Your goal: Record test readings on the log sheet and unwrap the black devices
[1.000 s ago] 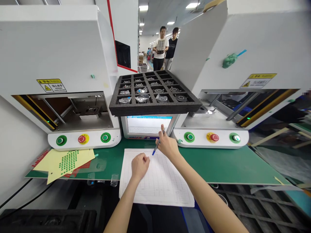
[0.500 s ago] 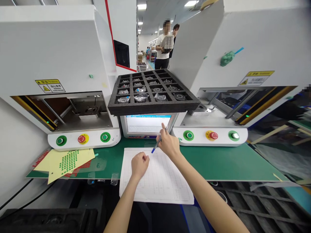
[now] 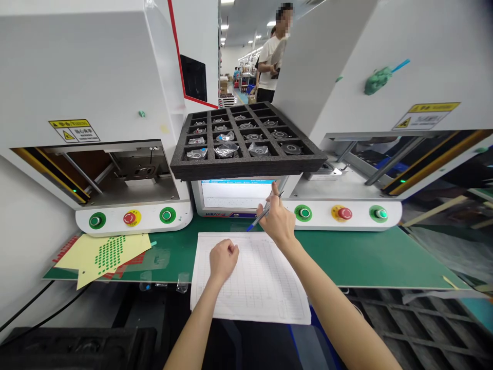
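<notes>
My right hand (image 3: 280, 221) holds a blue-tipped pen (image 3: 257, 222) and its forefinger points up at the lower right corner of a small touch screen (image 3: 234, 193). My left hand (image 3: 222, 258) is closed in a loose fist and rests on a white ruled form sheet (image 3: 254, 288) that lies on the green mat (image 3: 346, 257). Above the screen a black foam tray (image 3: 246, 163) holds several round metal parts in its cells, some in clear bags.
Two white machines flank the screen, each with green and red buttons, the left (image 3: 130, 218) and right (image 3: 342, 212) panels. Yellow sticker sheets (image 3: 103, 253) lie at the left. Two people (image 3: 269, 61) stand far down the aisle. Black grating (image 3: 423, 329) lies at lower right.
My right hand has risen and moved right, its forefinger going from the screen's lower middle to its right corner. My left hand stayed on the sheet. The people in the aisle walked nearer.
</notes>
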Available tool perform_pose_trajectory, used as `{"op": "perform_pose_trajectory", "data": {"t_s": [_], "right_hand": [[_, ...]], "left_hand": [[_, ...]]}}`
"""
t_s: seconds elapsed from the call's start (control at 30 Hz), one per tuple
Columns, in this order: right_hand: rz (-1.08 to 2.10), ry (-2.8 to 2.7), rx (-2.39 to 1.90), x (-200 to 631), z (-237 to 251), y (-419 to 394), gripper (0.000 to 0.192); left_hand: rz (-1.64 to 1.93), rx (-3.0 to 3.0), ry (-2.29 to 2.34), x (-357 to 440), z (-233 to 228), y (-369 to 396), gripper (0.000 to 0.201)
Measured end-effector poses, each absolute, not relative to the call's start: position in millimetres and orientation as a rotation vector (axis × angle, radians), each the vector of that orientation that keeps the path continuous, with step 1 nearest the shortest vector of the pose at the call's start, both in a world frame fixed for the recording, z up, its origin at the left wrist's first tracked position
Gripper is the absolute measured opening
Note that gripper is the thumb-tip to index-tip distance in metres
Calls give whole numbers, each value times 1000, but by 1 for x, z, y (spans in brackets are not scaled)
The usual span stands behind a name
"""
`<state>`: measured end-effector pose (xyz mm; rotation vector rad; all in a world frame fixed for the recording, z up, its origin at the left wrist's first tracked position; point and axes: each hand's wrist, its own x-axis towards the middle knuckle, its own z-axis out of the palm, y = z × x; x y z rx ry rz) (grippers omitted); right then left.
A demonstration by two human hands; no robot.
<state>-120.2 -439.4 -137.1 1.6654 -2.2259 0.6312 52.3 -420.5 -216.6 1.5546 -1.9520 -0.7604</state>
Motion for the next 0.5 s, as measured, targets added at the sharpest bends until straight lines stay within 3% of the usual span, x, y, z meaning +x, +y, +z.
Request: {"op": "perform_pose_trajectory", "data": {"t_s": [0.5], "right_hand": [[688, -2144, 1679, -130, -146, -441, 24]], "left_hand": [[-762, 1565, -1960, 52, -218, -421, 26]]}}
